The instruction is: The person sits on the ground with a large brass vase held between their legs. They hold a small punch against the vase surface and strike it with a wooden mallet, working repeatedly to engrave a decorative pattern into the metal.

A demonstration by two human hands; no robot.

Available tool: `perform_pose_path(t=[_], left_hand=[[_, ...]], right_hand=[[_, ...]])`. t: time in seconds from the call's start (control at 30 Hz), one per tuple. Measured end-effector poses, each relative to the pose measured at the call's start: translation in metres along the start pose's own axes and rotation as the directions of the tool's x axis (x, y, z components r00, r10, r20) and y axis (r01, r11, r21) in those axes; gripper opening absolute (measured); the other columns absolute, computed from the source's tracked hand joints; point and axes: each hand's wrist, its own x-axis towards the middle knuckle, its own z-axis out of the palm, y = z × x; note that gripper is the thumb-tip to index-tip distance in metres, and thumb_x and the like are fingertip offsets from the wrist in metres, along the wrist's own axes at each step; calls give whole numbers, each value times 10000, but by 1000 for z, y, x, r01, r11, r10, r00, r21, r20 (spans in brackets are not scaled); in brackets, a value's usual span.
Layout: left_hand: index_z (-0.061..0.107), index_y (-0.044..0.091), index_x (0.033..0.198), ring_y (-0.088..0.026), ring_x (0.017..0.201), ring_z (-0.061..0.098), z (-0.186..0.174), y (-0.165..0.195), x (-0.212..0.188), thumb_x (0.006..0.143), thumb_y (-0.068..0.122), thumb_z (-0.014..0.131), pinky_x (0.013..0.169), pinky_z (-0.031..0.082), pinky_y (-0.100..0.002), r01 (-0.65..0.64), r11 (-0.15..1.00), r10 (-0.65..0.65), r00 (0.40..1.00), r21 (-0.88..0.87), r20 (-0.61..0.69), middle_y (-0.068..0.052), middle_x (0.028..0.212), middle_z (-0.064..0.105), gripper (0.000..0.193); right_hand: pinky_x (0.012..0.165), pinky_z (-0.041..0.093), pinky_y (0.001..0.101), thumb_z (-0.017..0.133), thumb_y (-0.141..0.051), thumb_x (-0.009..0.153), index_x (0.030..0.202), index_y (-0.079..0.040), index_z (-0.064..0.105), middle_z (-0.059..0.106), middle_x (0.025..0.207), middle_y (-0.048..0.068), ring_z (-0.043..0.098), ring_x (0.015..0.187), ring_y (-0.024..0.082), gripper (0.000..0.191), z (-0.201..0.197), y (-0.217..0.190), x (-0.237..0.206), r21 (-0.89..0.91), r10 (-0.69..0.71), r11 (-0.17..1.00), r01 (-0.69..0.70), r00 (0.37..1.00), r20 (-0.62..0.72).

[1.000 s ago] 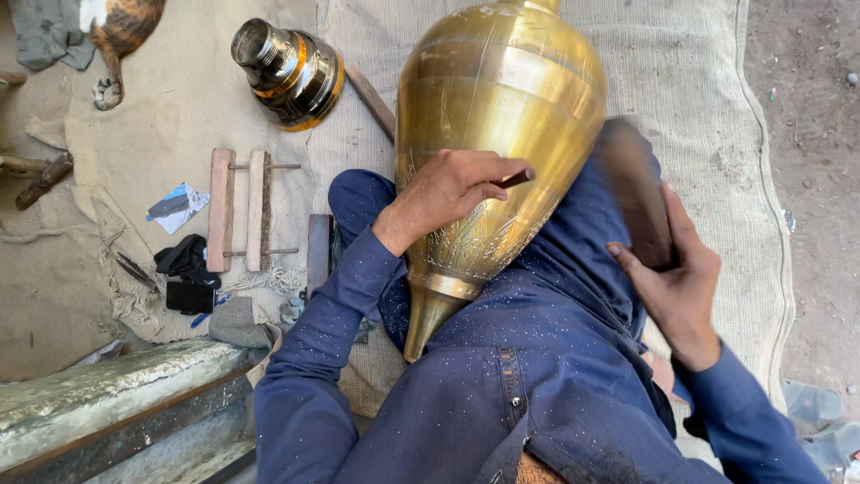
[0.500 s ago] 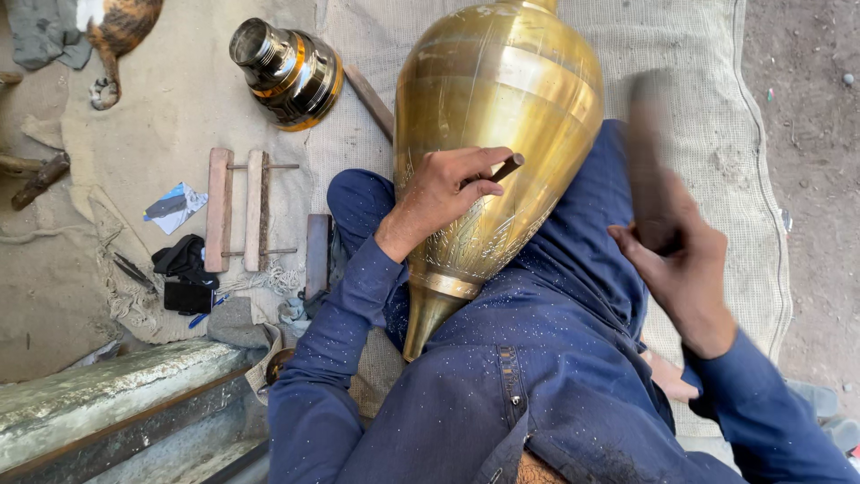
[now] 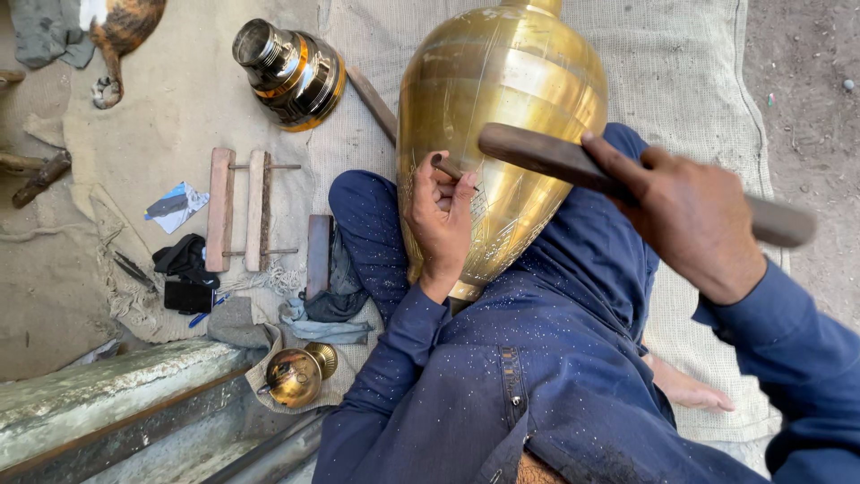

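Two hands are engaged, each closed on its own tool. My left hand (image 3: 441, 224) is wrapped around a short dark chisel (image 3: 445, 168), fingers curled shut, with the chisel's tip set against the side of the large brass vase (image 3: 502, 116). The heel of that hand lies on the vase's wall, just above its narrow neck. My right hand (image 3: 694, 220) is clenched around the middle of a dark wooden mallet (image 3: 546, 154). The mallet's thick end projects to the left of my fist and hangs just above and beside the chisel's head; I cannot tell whether they touch. The handle end sticks out to the right of my fist.

The vase lies tilted across my lap, neck toward my body and wide belly away from me, resting on my blue-clothed legs. Fine engraved lines show on the brass directly beside my left fingers.

Beyond the vase, up and to the left of my left hand, a second vessel (image 3: 291, 72) of dark and brass-coloured metal lies on its side on the woven mat (image 3: 681, 63). To the left of my left elbow sit wooden blocks (image 3: 237, 211) joined by thin rods, and a dark cloth (image 3: 184, 255). Below my left forearm, near my knee, stands a small round brass pot (image 3: 296, 376). A bare foot (image 3: 685, 390) shows under my right forearm.
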Motion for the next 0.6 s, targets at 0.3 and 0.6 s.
perform_pose_path(t=[0.3,0.6], left_hand=[[562,-7,1315,-101,829,708,4,-16,-1,988,48,749,662,582,-208,-80,995,83,995,52,-58,-44,946,673,381],[582,-46,1332,-60,758,660,0,-17,6,945,61,790,675,568,-222,-48,999,48,999,-12,5,-43,855,711,452]], right_hand=[[498,519,283,616,-311,1009,1564,-327,492,634,810,34,638,599,145,569,-67,-28,38,-323,-307,900,293,952,9],[495,485,256,571,-345,975,1555,-352,507,604,764,18,604,569,122,584,-77,-35,40,-422,-309,861,284,951,9]])
